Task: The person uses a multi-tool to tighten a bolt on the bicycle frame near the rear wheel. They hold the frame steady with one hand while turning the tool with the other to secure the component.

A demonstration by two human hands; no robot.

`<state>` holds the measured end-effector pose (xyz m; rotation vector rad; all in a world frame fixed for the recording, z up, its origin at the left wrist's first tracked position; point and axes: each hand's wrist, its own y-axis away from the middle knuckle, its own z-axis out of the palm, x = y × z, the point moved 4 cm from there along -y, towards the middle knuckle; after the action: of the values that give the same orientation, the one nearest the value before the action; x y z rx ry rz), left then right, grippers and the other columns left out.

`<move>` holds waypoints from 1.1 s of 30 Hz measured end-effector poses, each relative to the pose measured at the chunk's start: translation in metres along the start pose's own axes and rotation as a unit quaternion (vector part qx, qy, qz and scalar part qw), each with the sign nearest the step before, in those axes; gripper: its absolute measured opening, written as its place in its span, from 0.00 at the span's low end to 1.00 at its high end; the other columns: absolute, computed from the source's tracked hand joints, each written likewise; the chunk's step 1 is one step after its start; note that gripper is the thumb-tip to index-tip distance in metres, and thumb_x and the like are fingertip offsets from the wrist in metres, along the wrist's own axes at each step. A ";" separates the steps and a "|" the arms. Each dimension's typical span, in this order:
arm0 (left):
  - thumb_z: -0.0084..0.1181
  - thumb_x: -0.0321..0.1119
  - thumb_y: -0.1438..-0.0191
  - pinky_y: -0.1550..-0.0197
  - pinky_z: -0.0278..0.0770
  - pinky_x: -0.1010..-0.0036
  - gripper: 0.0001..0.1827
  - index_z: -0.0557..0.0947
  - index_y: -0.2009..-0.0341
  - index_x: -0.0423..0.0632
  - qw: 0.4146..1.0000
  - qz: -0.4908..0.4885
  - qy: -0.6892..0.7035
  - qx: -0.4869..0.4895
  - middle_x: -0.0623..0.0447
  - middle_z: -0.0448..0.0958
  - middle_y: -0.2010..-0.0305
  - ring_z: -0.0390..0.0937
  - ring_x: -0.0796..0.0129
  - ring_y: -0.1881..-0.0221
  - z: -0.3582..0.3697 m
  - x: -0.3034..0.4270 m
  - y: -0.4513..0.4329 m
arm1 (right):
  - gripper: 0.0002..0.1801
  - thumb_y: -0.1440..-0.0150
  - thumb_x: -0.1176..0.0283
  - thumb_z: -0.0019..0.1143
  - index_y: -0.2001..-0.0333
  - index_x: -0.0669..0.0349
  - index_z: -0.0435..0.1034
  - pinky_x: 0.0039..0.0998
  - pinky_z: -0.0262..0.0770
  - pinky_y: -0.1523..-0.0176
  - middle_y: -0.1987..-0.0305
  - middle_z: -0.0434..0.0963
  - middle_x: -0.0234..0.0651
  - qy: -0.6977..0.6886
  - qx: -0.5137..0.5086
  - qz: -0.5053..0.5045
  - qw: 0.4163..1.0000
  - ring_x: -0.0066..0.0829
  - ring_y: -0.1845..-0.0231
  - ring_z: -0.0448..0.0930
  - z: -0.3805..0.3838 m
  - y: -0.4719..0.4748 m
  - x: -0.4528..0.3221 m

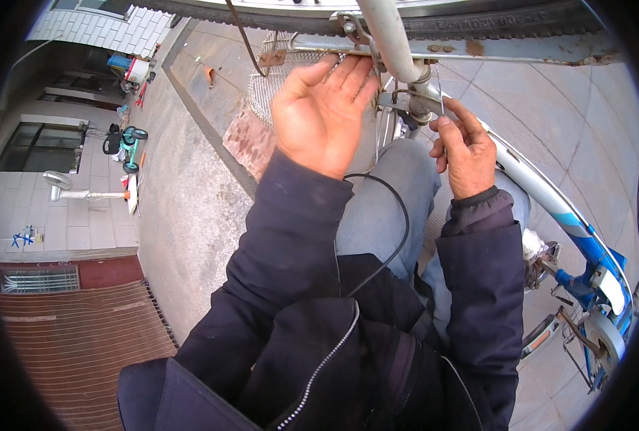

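A white bicycle frame tube slopes down the right side from the head tube. My left hand is palm up, its palm bare. Its fingertips reach the edge of the grey metal fender beside the white fork tube, and their ends are partly hidden. Between thumb and forefinger, my right hand pinches a thin metal wire that runs up towards the fender. A rusty metal bracket joins the head tube near the wire basket.
The bicycle tyre crosses the top. A black cable loops over my jeans. Blue frame parts and a pedal lie at lower right. By the wall at left stand a child's tricycle and a white scooter.
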<state>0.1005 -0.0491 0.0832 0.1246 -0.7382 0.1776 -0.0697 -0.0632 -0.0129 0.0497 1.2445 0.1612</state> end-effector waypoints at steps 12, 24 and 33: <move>0.44 0.35 0.43 0.36 0.55 0.59 0.27 0.62 0.41 0.35 0.984 0.046 -0.170 -0.021 0.43 0.65 0.40 0.60 0.56 0.36 -0.004 -0.020 0.008 | 0.22 0.44 0.71 0.54 0.45 0.65 0.67 0.18 0.66 0.80 0.68 0.75 0.34 -0.021 -0.023 -0.006 0.999 0.18 0.78 0.72 0.002 0.002 0.000; 0.37 0.53 0.37 0.34 0.47 0.59 0.30 0.62 0.38 0.45 0.955 0.063 -0.284 -0.066 0.51 0.63 0.37 0.55 0.61 0.34 -0.005 -0.051 -0.004 | 0.24 0.41 0.69 0.51 0.43 0.66 0.63 0.21 0.73 0.74 0.61 0.76 0.43 -0.065 -0.057 -0.051 0.995 0.23 0.73 0.75 0.005 0.000 -0.007; 0.33 0.60 0.39 0.33 0.45 0.58 0.36 0.59 0.37 0.45 0.952 0.134 -0.264 -0.076 0.47 0.59 0.35 0.54 0.59 0.33 -0.016 -0.072 -0.019 | 0.23 0.42 0.71 0.52 0.43 0.67 0.64 0.21 0.73 0.73 0.64 0.75 0.37 -0.079 -0.059 -0.039 0.994 0.21 0.73 0.75 0.006 -0.004 0.000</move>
<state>0.0622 -0.0730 0.0218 -0.0815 -1.3006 0.3525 -0.0638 -0.0666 -0.0119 -0.0866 1.0752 0.1601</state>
